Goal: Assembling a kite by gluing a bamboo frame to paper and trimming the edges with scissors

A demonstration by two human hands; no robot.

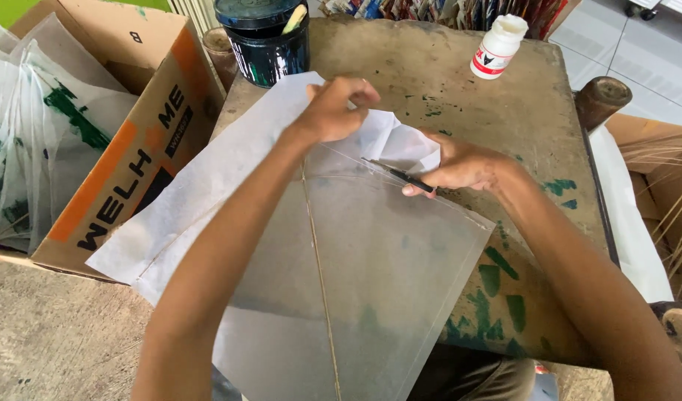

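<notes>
Lying nearest the camera, a translucent kite sheet with a thin stick spine hangs over the near edge of a worn wooden table blotched with green paint. Just beyond, the right hand is closed around a dark slim blade, whose tip rests on the sheet's upper edge. Beside it, towards the left, the left hand pinches a fold of white tissue paper, fingers drawn tight on it; that paper spreads under the sheet and away to the left of both hands. Left of the left hand's grip stands an open cardboard box holding stacked finished kites. Past the left hand, a dark paint tub with a stick in it sits at the table's far edge. Beyond the right hand, a white glue bottle stands upright near the far corner. Grey concrete floor shows below the box, pale tiles at far right.
</notes>
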